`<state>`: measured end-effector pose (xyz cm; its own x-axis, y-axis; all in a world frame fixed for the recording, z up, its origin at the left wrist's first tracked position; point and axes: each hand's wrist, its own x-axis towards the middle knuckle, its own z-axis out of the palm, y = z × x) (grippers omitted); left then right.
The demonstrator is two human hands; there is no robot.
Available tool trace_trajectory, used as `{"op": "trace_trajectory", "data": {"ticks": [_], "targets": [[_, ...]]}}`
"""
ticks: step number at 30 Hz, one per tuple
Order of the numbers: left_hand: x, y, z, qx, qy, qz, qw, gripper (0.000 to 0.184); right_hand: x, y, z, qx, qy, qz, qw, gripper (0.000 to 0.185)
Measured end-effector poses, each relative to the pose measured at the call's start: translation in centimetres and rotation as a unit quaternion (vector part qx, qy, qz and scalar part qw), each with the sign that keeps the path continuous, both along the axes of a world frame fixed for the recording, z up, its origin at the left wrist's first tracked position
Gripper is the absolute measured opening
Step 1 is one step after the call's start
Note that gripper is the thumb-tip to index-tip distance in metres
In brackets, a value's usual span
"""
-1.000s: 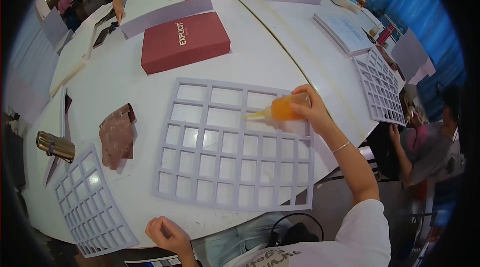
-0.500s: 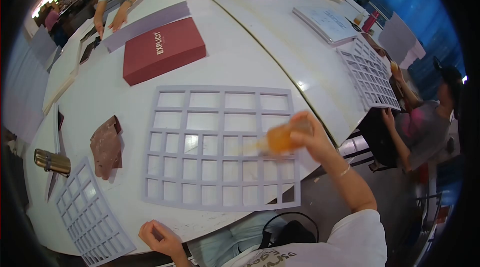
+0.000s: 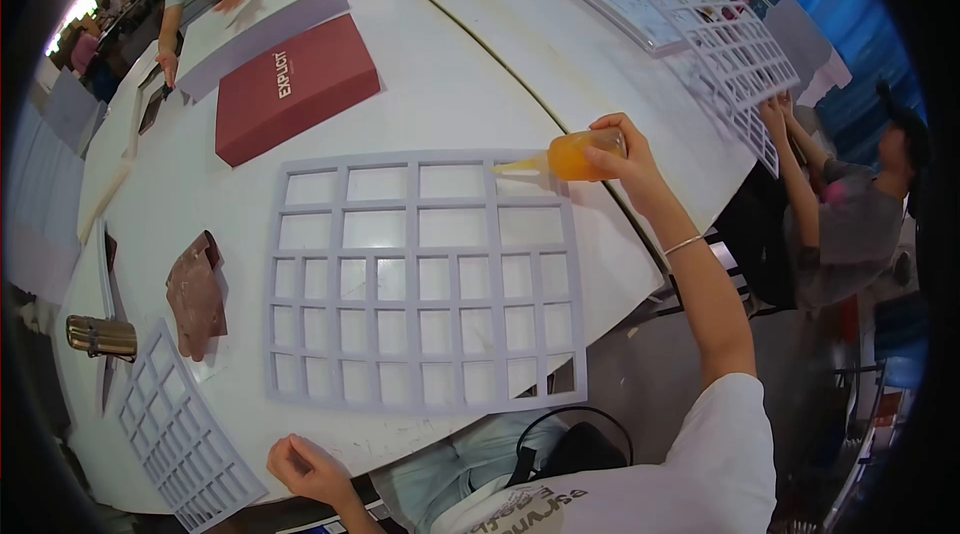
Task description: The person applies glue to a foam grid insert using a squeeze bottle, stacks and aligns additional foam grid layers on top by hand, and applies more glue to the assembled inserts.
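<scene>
- Right hand (image 3: 630,157): wrapped round an orange bottle (image 3: 585,156), which is held over the grid's (image 3: 420,252) far right corner; contact by the nozzle (image 3: 522,168) cannot be told.
- Left hand (image 3: 306,467): loosely fisted by the grid's near left corner, nothing seen held.
- On the grid's bars (image 3: 412,184), no wetness is discernible; done and remaining parts cannot be told apart.

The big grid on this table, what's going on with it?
The person's right hand holds a bottle of orange liquid, tipped sideways, its nozzle at the grid's far row; whether it touches, I can't tell. The left hand, loosely curled, is near the table's edge, apart from the grid. A red box lies beyond.
</scene>
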<state>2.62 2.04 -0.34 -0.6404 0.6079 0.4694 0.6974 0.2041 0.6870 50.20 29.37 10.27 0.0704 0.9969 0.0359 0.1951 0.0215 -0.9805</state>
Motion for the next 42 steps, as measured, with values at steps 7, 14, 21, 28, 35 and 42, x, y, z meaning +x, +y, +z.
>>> {"op": "trace_trajectory", "data": {"ticks": [7,14,21,28,35,42], "targets": [[-0.1,0.0,-0.3,0.015,-0.018,0.0,1.0,0.008,-0.5,-8.1,0.6,-0.024,-0.071,0.113,0.991,0.034],[-0.3,-0.2,0.0,-0.021,0.028,-0.003,0.999,0.007,-1.6,-15.7,0.9,-0.112,-0.006,0.232,0.966,0.036],[-0.4,-0.2,-0.7,-0.004,0.013,0.016,1.0,0.012,4.6,-9.4,0.9,-0.025,0.121,-0.079,0.989,0.041],[-0.8,-0.1,-1.3,-0.003,0.016,0.04,0.999,0.013,8.3,-3.8,1.0,-0.015,0.031,-0.076,0.996,0.042],[-0.7,-0.2,-1.2,-0.016,-0.009,0.053,0.998,0.015,8.9,-1.8,0.8,-0.019,-0.023,-0.057,0.998,0.038],[-0.3,-0.2,-0.6,-0.031,0.015,0.055,0.998,0.019,9.2,-7.6,0.9,-0.001,-0.084,0.015,0.996,0.034]]}}
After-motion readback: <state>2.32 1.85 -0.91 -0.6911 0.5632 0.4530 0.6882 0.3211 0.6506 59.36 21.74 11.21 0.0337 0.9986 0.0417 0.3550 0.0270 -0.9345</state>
